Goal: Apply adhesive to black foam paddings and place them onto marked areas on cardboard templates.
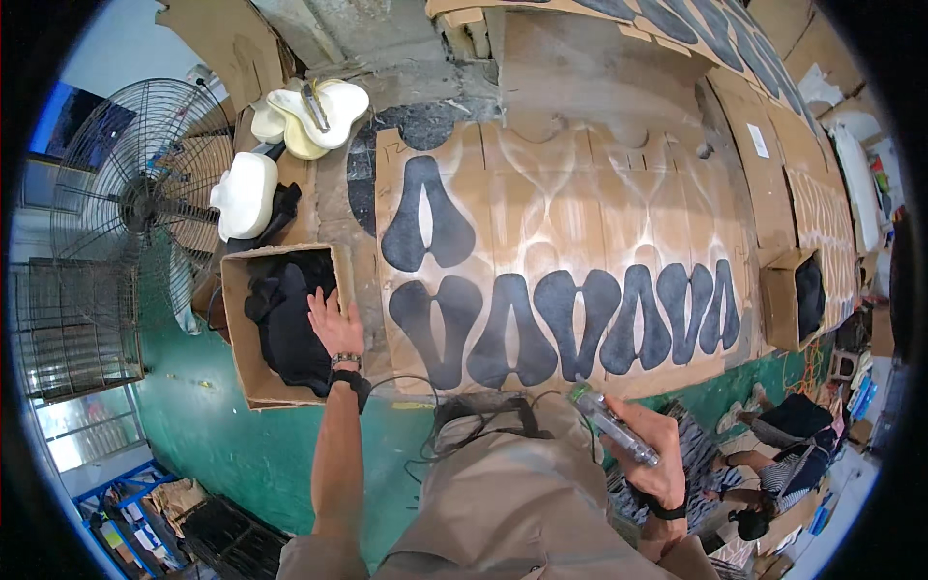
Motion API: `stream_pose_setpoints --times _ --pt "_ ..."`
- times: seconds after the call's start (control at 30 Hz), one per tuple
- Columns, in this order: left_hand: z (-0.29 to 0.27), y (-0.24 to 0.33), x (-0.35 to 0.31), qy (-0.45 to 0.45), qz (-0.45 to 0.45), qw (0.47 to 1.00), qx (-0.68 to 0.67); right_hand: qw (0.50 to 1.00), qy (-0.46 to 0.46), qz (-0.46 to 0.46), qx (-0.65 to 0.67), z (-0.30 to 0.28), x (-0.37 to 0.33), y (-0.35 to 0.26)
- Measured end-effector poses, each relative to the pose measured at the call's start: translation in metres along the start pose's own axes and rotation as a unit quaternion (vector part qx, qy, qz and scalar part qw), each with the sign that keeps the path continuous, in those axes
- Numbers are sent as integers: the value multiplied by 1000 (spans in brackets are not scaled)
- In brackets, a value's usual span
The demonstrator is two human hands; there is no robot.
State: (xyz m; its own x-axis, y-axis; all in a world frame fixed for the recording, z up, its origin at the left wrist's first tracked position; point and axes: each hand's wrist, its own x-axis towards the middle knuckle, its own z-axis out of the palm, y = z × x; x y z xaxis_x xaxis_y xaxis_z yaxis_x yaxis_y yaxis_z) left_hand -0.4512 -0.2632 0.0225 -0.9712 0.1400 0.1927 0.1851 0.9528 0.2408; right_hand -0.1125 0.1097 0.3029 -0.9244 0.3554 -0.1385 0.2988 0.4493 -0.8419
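My left hand (pixel 335 326) is over the right wall of an open cardboard box (pixel 237 333), fingers stretched out toward a heap of black fabric (pixel 288 314) inside. Whether the fingertips touch the fabric is hard to tell. My right hand (pixel 650 454) is wrapped round a clear cylinder (pixel 616 425) with a greenish end, held at my right side. Ahead, dark grey, two-lobed pieces (pixel 512 333) lie on a flat cardboard sheet (pixel 541 232). Several form a row along its near edge, and one more piece (pixel 425 213) sits at the far left.
White moulded cushions (pixel 246 196) lie beyond the box, beside a large wire-cage fan (pixel 145 198). A cable (pixel 416 379) runs near my waist. At the right stand a smaller cardboard box (pixel 788 300) and a bending person (pixel 783 474). The floor (pixel 208 425) is green.
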Motion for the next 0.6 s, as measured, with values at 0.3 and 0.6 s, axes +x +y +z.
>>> stream_pose_setpoints --times 0.3,0.6 --pt "-2 -1 -1 -12 -18 1000 12 998 9 60 -11 9 -10 -6" --pt "-3 5 -2 -2 -37 999 -15 1000 1 16 15 47 -39 -50"
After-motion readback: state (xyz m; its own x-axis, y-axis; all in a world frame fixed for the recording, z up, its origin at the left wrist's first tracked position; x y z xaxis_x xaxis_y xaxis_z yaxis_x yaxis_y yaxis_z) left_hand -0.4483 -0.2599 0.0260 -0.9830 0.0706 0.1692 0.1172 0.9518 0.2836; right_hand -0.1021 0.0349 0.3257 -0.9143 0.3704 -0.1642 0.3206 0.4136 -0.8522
